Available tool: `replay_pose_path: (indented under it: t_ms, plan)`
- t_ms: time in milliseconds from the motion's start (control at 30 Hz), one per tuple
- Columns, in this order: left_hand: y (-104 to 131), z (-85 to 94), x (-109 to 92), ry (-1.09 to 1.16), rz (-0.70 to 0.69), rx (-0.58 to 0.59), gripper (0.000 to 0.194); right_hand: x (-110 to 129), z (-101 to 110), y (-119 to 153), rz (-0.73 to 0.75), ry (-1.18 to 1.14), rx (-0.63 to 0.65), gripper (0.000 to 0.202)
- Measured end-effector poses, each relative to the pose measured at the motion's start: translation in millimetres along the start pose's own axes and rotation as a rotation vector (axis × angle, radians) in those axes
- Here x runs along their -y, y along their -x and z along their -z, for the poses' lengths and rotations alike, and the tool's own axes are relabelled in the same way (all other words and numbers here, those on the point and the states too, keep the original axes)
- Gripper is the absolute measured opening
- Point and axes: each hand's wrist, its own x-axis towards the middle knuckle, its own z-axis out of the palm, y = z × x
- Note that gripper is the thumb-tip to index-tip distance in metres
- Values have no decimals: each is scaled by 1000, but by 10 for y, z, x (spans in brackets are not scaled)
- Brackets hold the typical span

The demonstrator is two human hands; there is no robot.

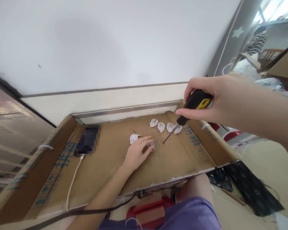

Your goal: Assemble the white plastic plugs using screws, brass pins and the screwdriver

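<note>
My right hand (206,102) is closed round the black and yellow handle of a screwdriver (169,137), whose metal shaft points down and to the left above the cardboard. The screwdriver's tip is apart from the small pale plug piece (151,146) that the fingers of my left hand (137,153) grip on the cardboard. My fingers partly cover this piece. Just beyond my left hand lies a round white plug part (133,138) with brass-coloured pieces beside it. Several white plug parts with metal pins (161,127) stand in a row farther back, near the screwdriver.
A cardboard-lined tray (110,179) with raised sides spans the work area, with small dark specks at its middle right. A phone (87,140) with a white cable (73,182) lies at left. Behind is a white panel (110,48). A red stool (146,214) is below.
</note>
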Motion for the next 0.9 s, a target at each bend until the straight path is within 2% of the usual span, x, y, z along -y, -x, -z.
replay_pose_path:
  t_ms: [100,167,233,300,400,467,533,633,800,900]
  plan:
    - [105,459,200,-252,123,-182,26,-85,23,8,61,3,-33,39]
    - [244,841,372,-471,278,-320,30,-99,48,38,50,14,-22,38]
    - [402,1163,525,-676,490,-447,38,-64,72,76,22,52,2,35]
    - [530,1347,639,-776,618,-261,45,-3,90,111,44,105,1,31]
    - [598,1356,756,-817,650,34,53,77,97,135,112,151,-12,28]
    - [568,1274,813,-810,647,105,61,109,93,131,129,150,-23,29]
    - [518,1204,840,-814,658,57,67,128,86,117,138,141,-25,30]
    - [479,1189,809,-833,679,-70,61,141,76,100,136,137,-17,30]
    - [513,1294,730,-819,732,18,55,155,73,91,171,144,-35,30]
    - [537,1329,773,-814,737,13,49,176,83,89,181,142,-36,31]
